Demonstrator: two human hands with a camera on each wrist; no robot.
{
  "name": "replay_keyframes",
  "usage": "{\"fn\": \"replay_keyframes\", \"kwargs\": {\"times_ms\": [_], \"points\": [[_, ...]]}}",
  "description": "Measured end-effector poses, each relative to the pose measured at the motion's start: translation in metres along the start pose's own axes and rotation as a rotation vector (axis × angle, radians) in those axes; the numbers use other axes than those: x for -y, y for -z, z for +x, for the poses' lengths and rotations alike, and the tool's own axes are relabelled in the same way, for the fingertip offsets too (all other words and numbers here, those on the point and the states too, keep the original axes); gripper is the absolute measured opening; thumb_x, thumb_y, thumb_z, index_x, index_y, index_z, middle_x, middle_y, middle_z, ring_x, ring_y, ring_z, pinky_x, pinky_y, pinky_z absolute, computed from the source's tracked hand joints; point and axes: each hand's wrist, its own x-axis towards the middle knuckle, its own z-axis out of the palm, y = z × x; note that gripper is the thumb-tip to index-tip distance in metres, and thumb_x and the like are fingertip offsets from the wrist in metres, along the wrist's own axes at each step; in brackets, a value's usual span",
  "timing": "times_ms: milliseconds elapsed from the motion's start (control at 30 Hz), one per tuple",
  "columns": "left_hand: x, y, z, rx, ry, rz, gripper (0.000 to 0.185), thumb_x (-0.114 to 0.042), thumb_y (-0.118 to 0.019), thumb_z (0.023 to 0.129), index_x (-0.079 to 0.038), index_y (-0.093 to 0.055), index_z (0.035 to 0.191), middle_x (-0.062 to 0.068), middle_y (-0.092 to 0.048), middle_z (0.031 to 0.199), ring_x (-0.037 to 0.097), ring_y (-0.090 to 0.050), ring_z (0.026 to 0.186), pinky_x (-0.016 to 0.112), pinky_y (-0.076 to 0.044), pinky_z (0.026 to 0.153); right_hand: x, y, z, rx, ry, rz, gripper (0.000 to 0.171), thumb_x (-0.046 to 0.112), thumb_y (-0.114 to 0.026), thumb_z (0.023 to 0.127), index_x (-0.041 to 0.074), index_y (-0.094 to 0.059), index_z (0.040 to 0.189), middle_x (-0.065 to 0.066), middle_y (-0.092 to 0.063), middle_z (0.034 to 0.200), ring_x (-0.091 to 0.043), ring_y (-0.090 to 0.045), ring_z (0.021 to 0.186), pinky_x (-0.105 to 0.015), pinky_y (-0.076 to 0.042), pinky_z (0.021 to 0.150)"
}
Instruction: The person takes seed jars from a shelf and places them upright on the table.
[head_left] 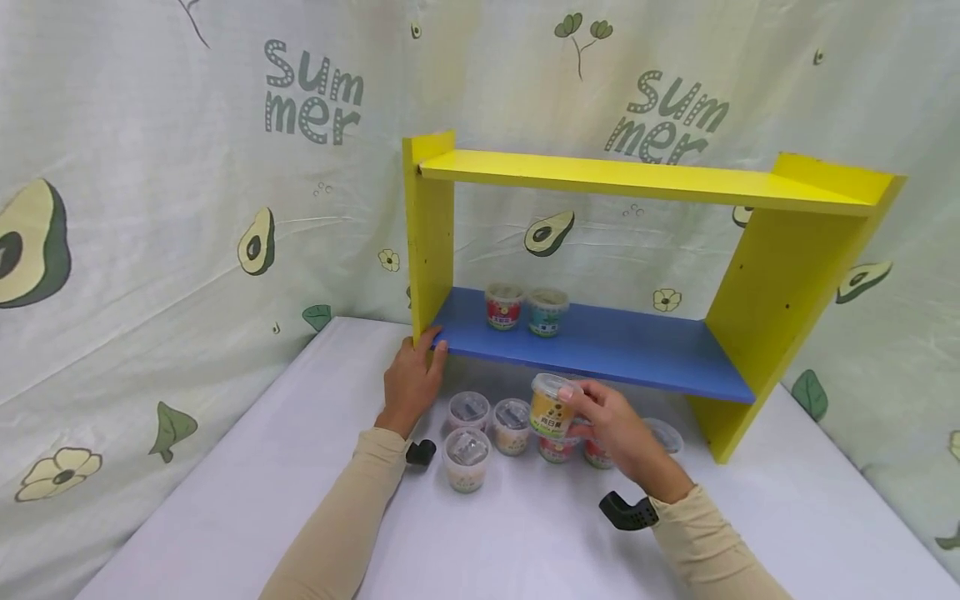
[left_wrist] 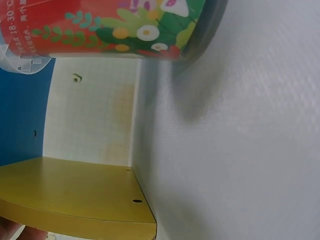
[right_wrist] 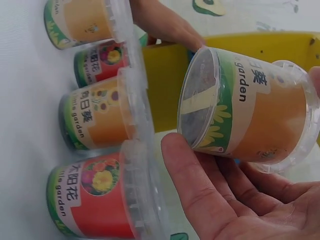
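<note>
Her right hand (head_left: pixel 617 425) pinches a yellow cup (head_left: pixel 549 406) off the table while the left hand (head_left: pixel 411 377), fingers relaxed, rests on the shelf's yellow side panel (head_left: pixel 429 242).

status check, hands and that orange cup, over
Left hand braces yellow shelf post, fingers straight. Right hand has grip on orange cup, lifted. Blue shelf ahead holds two cups; nothing blocking.
</note>
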Motion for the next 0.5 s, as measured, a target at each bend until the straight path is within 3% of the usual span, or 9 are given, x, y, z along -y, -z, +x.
{"fn": "replay_keyframes", "kwargs": {"times_ms": [267, 500], "points": [[0.0005, 0.0002, -0.0002, 0.022, 0.025, 0.005, 0.05, -0.054, -0.036, 0.105, -0.026, -0.054, 0.142, 0.019, -0.057, 0.107, 0.034, -0.06, 0.082, 0.051, -0.051, 0.066, -0.0057, -0.0071, -0.0017, 0.039, -0.02, -0.007, 0.057, 0.04, -0.061, 0.1, -0.003, -0.048, 0.135, -0.019, -0.056, 0.131, -0.03, -0.06, 0.113, -0.044, -0.053, 0.087], [-0.0007, 0.0012, 0.0004, 0.021, 0.026, 0.003, 0.051, -0.055, -0.036, 0.105, -0.026, -0.054, 0.143, 0.019, -0.057, 0.107, 0.033, -0.06, 0.083, 0.051, -0.051, 0.067, -0.0086, -0.0092, -0.0049, 0.075, -0.021, -0.041, 0.057, 0.039, -0.062, 0.099, -0.003, -0.049, 0.136, -0.018, -0.058, 0.129, -0.029, -0.062, 0.112, -0.047, -0.052, 0.091]]}}
